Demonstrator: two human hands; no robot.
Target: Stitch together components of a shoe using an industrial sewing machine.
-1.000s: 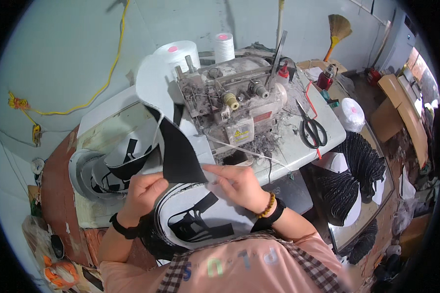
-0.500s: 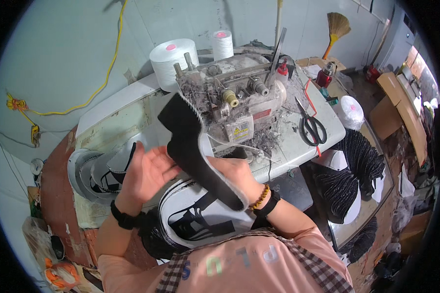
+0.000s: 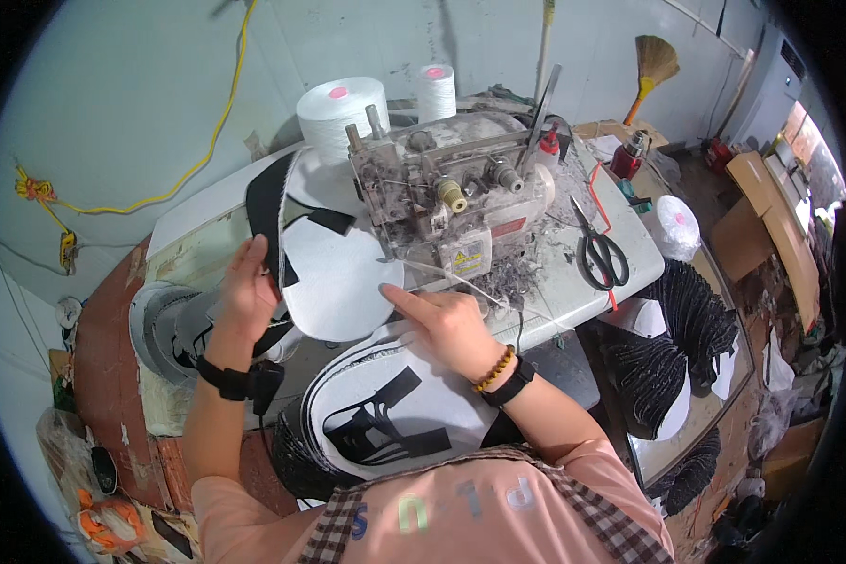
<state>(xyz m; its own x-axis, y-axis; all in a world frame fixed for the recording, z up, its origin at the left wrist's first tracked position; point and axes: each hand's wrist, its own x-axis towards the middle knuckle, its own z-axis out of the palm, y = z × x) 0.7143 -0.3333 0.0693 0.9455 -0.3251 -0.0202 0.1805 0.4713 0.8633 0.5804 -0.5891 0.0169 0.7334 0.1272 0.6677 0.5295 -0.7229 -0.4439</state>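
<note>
A flat cloth piece of white rounded panels and black strips (image 3: pixel 340 287) lies between the hands on the pale, stained table (image 3: pixel 641 258). The left hand (image 3: pixel 250 296) rests its raised fingers along the piece's black edge, the right hand (image 3: pixel 453 329) sets a straight index finger on its white edge; whether either grips, I cannot tell. Just beyond the right hand stands a grey metal sewing machine (image 3: pixel 470 193) furred with dark lint, and behind that a wide white thread cone (image 3: pixel 340 115). Black-handled steel scissors (image 3: pixel 602 258) lie to the right hand's right. A layered stack of black-and-white cloth (image 3: pixel 376 385) sits nearer the body. Far beyond the left hand, a yellow cord (image 3: pixel 197 169) hangs on the pale wall (image 3: pixel 150 94); far right of the right hand is a brown cardboard box (image 3: pixel 743 235).
</note>
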